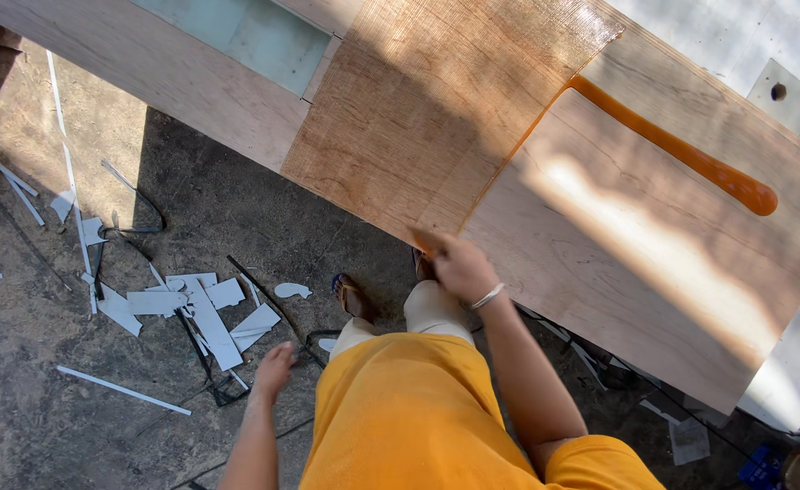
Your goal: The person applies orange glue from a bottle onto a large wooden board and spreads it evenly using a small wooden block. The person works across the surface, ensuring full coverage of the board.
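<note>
One view, from the head camera, looks down on a large plywood sheet with a thick orange glue streak across its upper part. The right hand presses on the sheet's near edge, fingers held together on a small spreader that is mostly hidden. The left hand hangs free, loosely curled, above white laminate scraps on the concrete floor.
</note>
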